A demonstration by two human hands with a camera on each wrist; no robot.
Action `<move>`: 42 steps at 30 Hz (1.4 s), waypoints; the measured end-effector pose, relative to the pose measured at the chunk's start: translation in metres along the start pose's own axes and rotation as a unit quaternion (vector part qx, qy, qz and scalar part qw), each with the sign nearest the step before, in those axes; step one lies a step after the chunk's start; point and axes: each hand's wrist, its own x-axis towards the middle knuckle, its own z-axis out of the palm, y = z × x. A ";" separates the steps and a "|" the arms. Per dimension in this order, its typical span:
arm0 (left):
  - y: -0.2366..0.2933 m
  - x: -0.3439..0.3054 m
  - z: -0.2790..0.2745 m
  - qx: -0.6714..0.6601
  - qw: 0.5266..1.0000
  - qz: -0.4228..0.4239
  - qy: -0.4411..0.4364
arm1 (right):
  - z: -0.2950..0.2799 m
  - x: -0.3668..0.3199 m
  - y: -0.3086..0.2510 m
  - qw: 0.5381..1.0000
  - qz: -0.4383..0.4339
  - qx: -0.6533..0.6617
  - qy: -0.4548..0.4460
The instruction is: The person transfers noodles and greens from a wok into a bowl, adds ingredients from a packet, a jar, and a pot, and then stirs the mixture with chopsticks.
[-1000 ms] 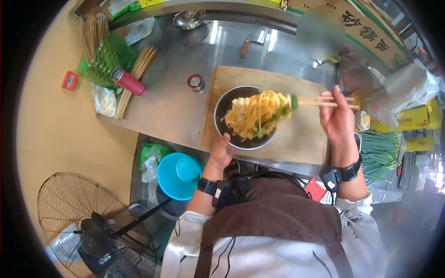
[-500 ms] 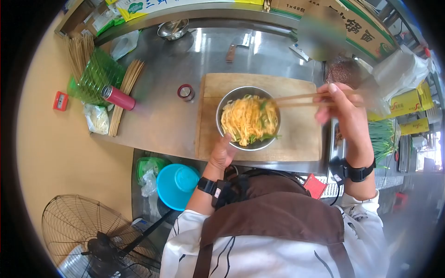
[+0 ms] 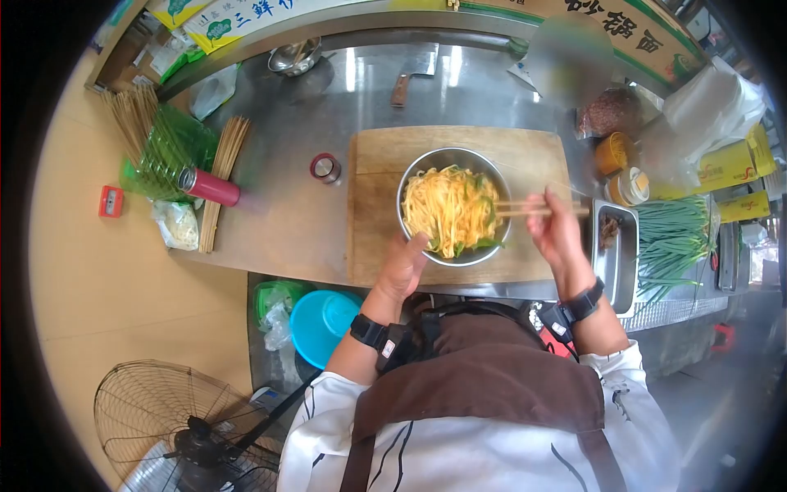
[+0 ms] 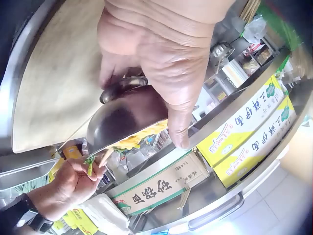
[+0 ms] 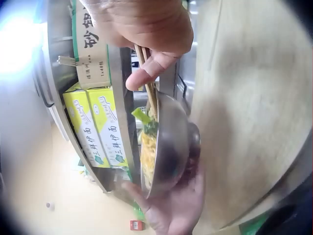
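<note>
over cutting board [image 3: 377, 197], chopsticks [image 3: 533, 208] stirring noodles [image 3: 447, 209]

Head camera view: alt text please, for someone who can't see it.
From above, a person's left hand grips the near rim of a metal bowl of yellow noodles while the right hand holds chopsticks with tips in the noodles. The bowl sits on a wooden cutting board on a steel counter, green onions at right.
</note>
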 end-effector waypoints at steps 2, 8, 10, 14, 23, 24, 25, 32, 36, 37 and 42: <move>-0.002 -0.004 0.001 -0.012 1.000 0.007 0.001 | -0.003 -0.004 -0.006 0.999 0.001 0.032 0.004; -0.004 -0.006 -0.010 -0.054 0.998 0.019 -0.006 | 0.025 -0.017 -0.036 0.996 -0.056 0.051 -0.047; 0.001 -0.007 -0.006 -0.053 0.998 0.035 -0.011 | 0.039 -0.023 -0.047 0.995 -0.070 0.052 -0.053; 0.010 -0.006 -0.001 -0.055 0.996 0.063 -0.020 | 0.057 -0.029 -0.066 0.988 -0.113 0.044 -0.093; 0.012 -0.004 -0.011 -0.069 0.993 0.095 -0.029 | 0.091 -0.043 -0.091 0.976 -0.169 0.039 -0.128; 0.010 -0.002 -0.015 -0.068 0.992 0.099 -0.030 | 0.091 -0.042 -0.093 0.976 -0.167 0.038 -0.137; 0.009 -0.001 -0.017 -0.067 0.992 0.103 -0.031 | 0.092 -0.042 -0.094 0.975 -0.164 0.036 -0.147; 0.006 0.001 -0.030 -0.076 0.994 0.078 0.006 | 0.129 -0.060 -0.097 0.937 -0.244 -0.202 -0.150; -0.003 0.002 -0.038 -0.091 0.995 0.046 0.022 | 0.158 -0.084 -0.106 0.891 -0.236 -0.356 -0.153; -0.005 0.001 -0.040 -0.093 0.994 0.042 0.027 | 0.157 -0.085 -0.108 0.886 -0.236 -0.371 -0.146; -0.004 -0.003 -0.042 -0.088 0.995 0.046 0.018 | 0.116 -0.060 -0.117 0.896 -0.177 -0.386 -0.132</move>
